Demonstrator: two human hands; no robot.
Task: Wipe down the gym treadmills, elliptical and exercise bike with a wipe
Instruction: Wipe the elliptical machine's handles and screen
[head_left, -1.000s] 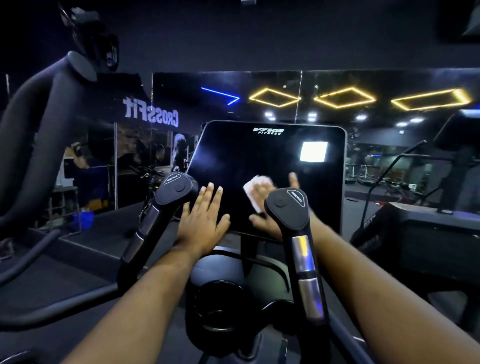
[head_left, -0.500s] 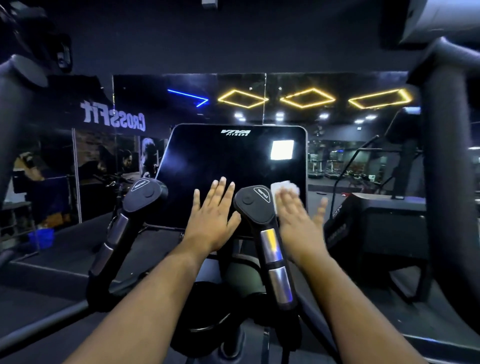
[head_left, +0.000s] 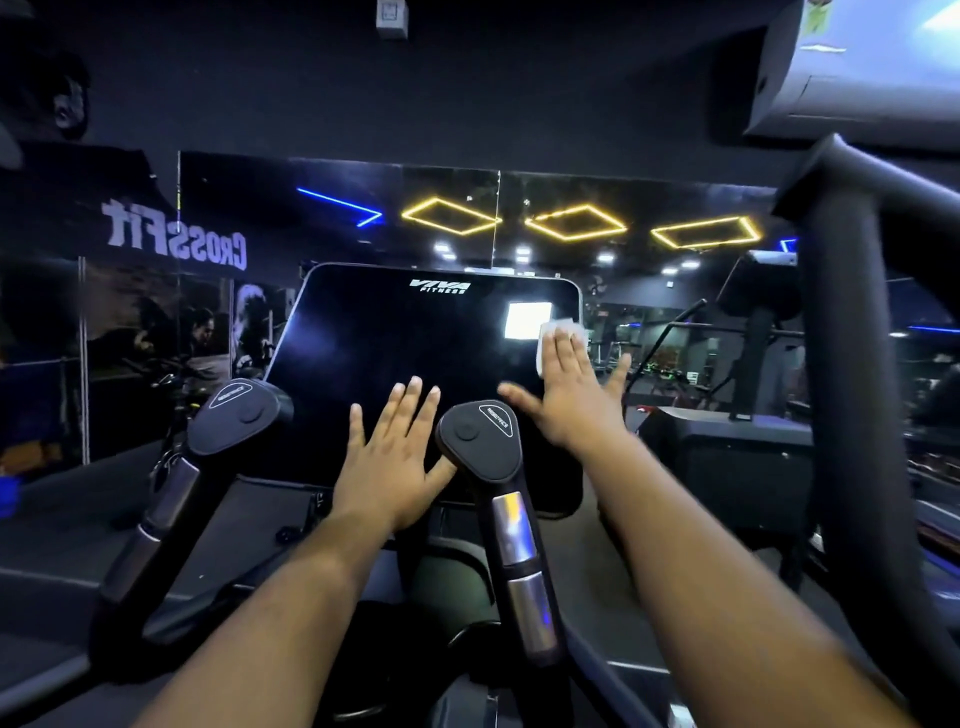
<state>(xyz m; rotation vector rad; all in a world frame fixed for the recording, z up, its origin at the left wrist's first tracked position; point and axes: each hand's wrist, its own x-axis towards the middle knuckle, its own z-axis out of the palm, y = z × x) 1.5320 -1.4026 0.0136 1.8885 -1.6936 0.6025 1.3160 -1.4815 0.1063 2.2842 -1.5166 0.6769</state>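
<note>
Right hand (head_left: 569, 400): fingers straight and spread wide, flat on a white wipe (head_left: 557, 338), pressing it to the console screen (head_left: 415, 364) at the panel's 3 o'clock edge. The wipe shows above the fingertips, just beside a bright square reflection (head_left: 527, 319) at its 9 o'clock.

Left hand (head_left: 389, 467): fingers straight, slightly fanned, palm flat on the lower screen at 6 o'clock, holding nothing.

Console screen: dark, glossy, rounded corners, tilted back; "VIVA FITNESS" lettering at 12 o'clock.

Right resistance handle (head_left: 483, 441): between the two hands, its head touching the left thumb.

Left resistance handle (head_left: 241, 415): at 9 o'clock of the left hand, apart from it.

Mirror wall (head_left: 571, 228): behind the console, showing yellow diamond lights.
</note>
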